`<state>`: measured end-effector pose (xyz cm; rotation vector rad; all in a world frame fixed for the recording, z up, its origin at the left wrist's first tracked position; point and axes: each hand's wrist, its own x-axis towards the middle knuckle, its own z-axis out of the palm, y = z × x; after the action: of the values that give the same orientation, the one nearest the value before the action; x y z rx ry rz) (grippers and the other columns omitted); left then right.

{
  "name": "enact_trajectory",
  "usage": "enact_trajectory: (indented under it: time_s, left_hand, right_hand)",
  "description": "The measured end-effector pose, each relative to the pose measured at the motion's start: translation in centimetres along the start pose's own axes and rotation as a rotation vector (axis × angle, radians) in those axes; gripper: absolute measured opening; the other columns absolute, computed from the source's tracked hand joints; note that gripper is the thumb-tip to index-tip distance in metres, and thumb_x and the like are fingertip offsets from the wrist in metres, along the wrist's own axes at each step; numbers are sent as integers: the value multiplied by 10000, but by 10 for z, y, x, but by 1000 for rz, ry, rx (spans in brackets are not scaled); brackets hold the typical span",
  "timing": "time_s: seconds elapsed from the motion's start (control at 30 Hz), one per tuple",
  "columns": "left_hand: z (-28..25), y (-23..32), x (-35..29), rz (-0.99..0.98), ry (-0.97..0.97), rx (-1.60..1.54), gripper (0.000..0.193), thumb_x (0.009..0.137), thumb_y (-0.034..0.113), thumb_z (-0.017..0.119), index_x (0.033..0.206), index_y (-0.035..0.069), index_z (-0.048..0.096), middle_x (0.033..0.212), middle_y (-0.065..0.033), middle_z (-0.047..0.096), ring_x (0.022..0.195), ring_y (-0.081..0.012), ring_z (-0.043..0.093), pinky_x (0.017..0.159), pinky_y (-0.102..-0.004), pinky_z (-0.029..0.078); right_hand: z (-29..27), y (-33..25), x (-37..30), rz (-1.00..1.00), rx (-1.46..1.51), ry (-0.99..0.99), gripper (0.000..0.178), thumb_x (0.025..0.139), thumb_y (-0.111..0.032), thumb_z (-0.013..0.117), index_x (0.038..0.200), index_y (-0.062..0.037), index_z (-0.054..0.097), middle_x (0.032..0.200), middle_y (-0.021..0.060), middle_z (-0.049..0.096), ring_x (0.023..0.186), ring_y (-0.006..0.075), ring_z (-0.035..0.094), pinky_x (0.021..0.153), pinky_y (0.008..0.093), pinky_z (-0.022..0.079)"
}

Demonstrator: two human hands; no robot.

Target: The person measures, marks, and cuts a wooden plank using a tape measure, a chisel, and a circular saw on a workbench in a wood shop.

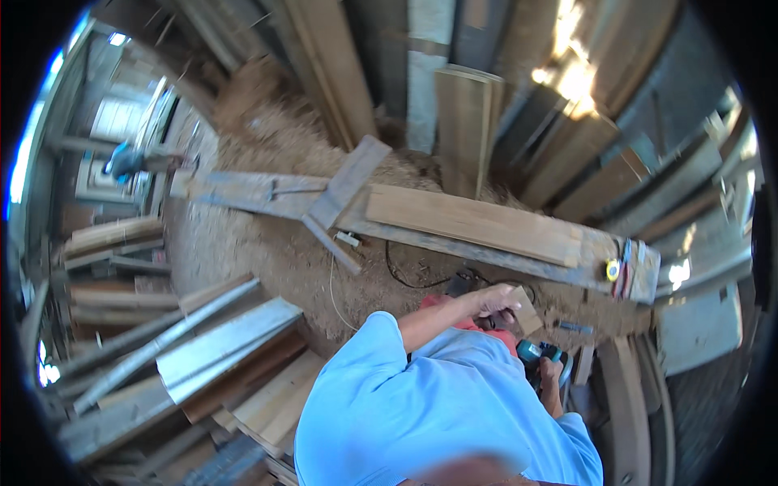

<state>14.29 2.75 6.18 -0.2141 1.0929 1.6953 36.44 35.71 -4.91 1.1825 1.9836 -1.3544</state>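
Note:
My left hand (496, 301) reaches across my body, its fingers closed at the edge of a short, pale wooden piece (526, 313). Lower and to the right, my right hand (551, 370) grips a teal and black power tool (530, 351), partly hidden by my blue shirt; its exact kind does not show. Ahead of both hands, a long planed board (474, 223) lies flat on a narrow plank bench (284, 206). A yellow tape measure (612, 270) sits near the bench's right end, beside a red strap or cord (624, 275).
A crossed wooden piece (350, 180) rests over the bench. A pale cord (334, 296) and a dark cable (405, 279) run across the sawdust-covered floor. Stacked boards (231, 348) lie at left; upright planks (466, 130) stand beyond the bench. Another person (126, 164) is far left.

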Motion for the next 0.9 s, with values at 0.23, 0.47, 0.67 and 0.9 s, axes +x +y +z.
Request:
enact_trajectory:
  time_s: [0.23, 0.47, 0.67, 0.9]
  left_hand:
    - [-276, 124, -251, 1113, 788, -597, 374, 994, 366, 529, 1100, 34, 665, 1083, -145, 703, 1046, -297, 668, 964, -471, 524]
    - [-340, 172, -441, 1176, 1316, -574, 412, 1032, 407, 543, 1263, 70, 600, 1205, -129, 669, 1120, -294, 645, 1015, -415, 512]
    - [-263, 87, -218, 490, 1448, 889, 504, 882, 293, 710, 1265, 1, 562, 1222, -283, 640, 1161, -453, 630, 1000, -526, 504]
    - [-178, 41, -68, 220, 701, 1526, 1081, 763, 404, 872, 1632, 128, 292, 1675, -316, 193, 1565, -505, 158, 1270, -609, 154]
  right_hand:
    - [32, -73, 10, -178, -73, -104, 113, 804, -108, 638, 788, 2, 656, 623, 69, 619, 516, 189, 597, 494, 361, 456]
    - [60, -122, 3, -152, -350, -61, 94, 796, -77, 658, 765, 11, 671, 632, 92, 654, 532, 206, 636, 505, 358, 475]
    - [62, -105, 7, -144, -348, -10, 149, 793, -118, 665, 800, 26, 705, 669, 135, 688, 587, 265, 682, 561, 399, 520]
    - [92, -71, -7, -186, -255, -14, 164, 790, -128, 662, 826, 28, 701, 680, 134, 689, 593, 265, 681, 563, 407, 523]
